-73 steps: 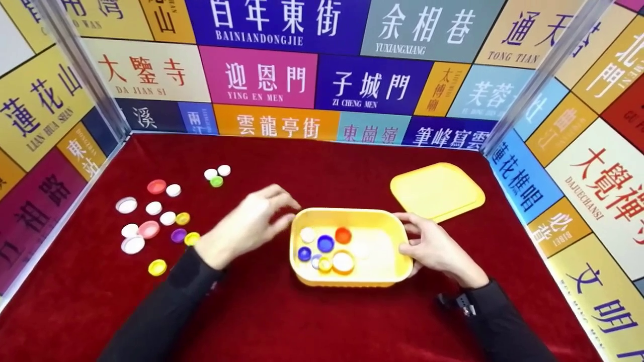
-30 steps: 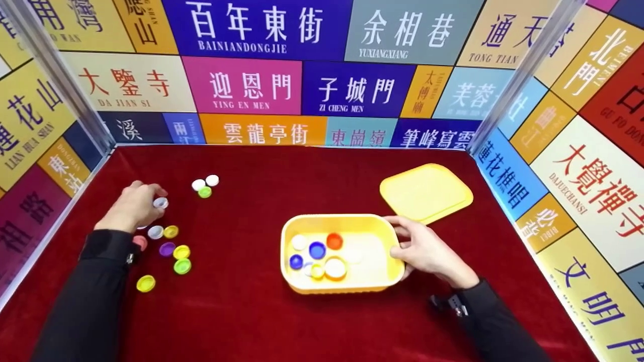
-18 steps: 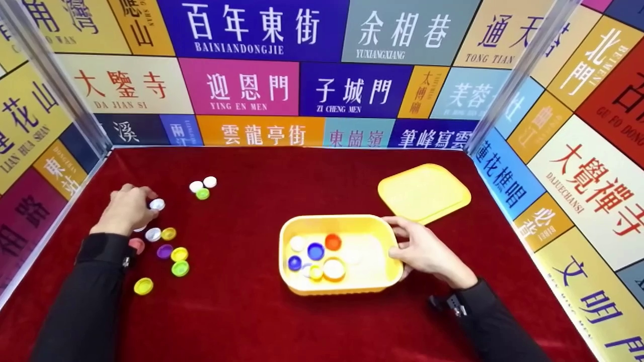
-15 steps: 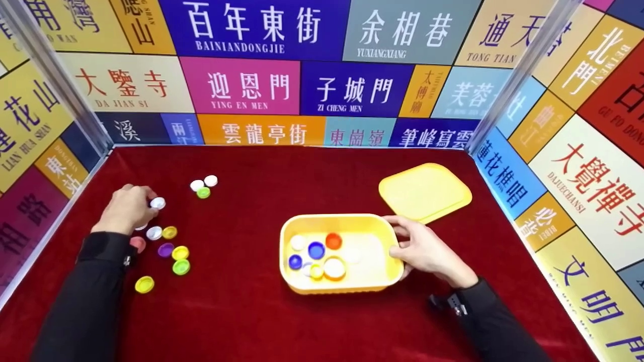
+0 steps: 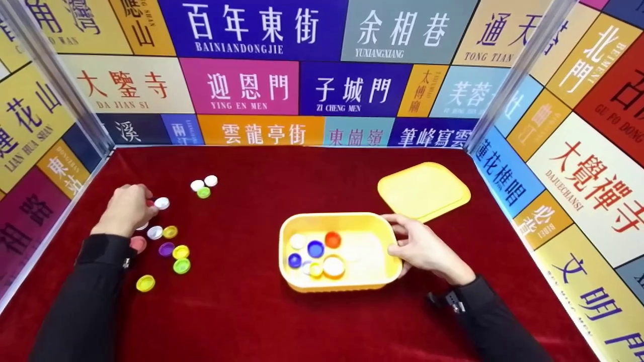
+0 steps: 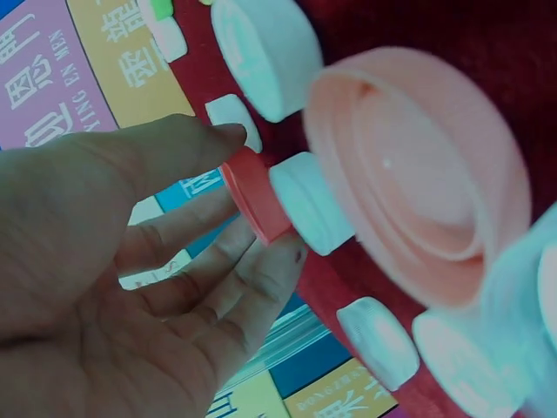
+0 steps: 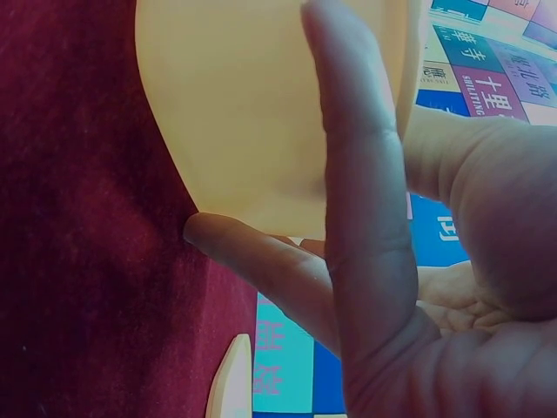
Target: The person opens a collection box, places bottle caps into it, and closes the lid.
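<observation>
In the head view my left hand [image 5: 125,208] is among loose bottle caps at the left of the red cloth. It pinches a red bottle cap [image 6: 255,196] between thumb and fingertips, plainest in the left wrist view. A white cap [image 5: 161,203] lies right beside those fingers. My right hand [image 5: 427,249] grips the right end of a yellow plastic box [image 5: 372,286], thumb over the rim; the right wrist view shows fingers along the box's outer wall [image 7: 235,113]. Inside the box lie several caps, among them a blue cap [image 5: 316,249] and a red-orange cap [image 5: 332,239].
A yellow lid [image 5: 425,191] lies behind the box at the right. Several more caps are on the cloth, including a purple cap [image 5: 166,249], a green cap [image 5: 181,266] and a yellow cap [image 5: 145,283]. Printed panels [image 5: 239,85] wall in the back and sides.
My left hand has moved from beside the box to the caps at the left and taken hold of a red one. The white cap beside it has shifted slightly right. My right hand keeps its grip.
</observation>
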Demonstrator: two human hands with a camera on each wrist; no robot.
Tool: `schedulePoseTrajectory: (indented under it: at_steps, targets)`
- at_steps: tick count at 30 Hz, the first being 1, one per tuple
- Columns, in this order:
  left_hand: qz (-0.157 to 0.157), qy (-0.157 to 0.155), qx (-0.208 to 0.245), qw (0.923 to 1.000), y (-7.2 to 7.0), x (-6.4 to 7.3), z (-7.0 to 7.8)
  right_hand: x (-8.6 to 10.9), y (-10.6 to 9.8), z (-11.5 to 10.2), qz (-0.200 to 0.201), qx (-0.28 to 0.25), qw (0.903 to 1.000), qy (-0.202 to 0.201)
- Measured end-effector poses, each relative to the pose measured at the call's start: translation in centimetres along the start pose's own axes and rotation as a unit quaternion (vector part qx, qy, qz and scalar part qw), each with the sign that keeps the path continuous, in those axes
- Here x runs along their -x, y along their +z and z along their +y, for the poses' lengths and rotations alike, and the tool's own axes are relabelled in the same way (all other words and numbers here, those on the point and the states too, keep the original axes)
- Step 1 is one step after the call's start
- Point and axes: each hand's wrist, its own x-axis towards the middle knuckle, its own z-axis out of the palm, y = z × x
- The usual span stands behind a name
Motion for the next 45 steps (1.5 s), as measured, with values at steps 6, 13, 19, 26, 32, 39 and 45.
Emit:
schedulePoseTrajectory:
  at_steps: [6,13,19,26,32,39,45]
  targets:
    - [0.027,-0.003,0.009,0.9996,-0.3,0.8,2.0,0.0,0.0,0.0,-0.005,-0.004,1.0,-0.001]
    - [0.06,0.055,0.045,0.9956,-0.5,0.9,5.8,0.0,-0.1,-0.1,-0.006,-0.006,1.0,-0.002]
    - [0.066,0.087,0.063,0.9921,-0.4,1.6,9.6,0.0,0.0,-0.1,-0.015,-0.015,0.9998,-0.005]
    - [0.083,0.148,0.075,0.9826,0.5,2.5,14.4,0.0,-0.1,-0.1,-0.02,-0.023,0.9995,-0.012]
    - [0.069,0.206,0.08,0.9728,1.8,3.0,18.7,-0.1,-0.1,-0.1,-0.016,-0.02,0.9996,-0.007]
    - [0.055,0.295,0.072,0.9513,3.4,3.7,24.0,-0.1,0.0,0.0,-0.011,-0.015,0.9998,-0.001]
    - [0.016,0.345,0.052,0.9369,4.3,4.0,28.3,0.0,-0.1,-0.1,-0.014,-0.019,0.9997,-0.002]
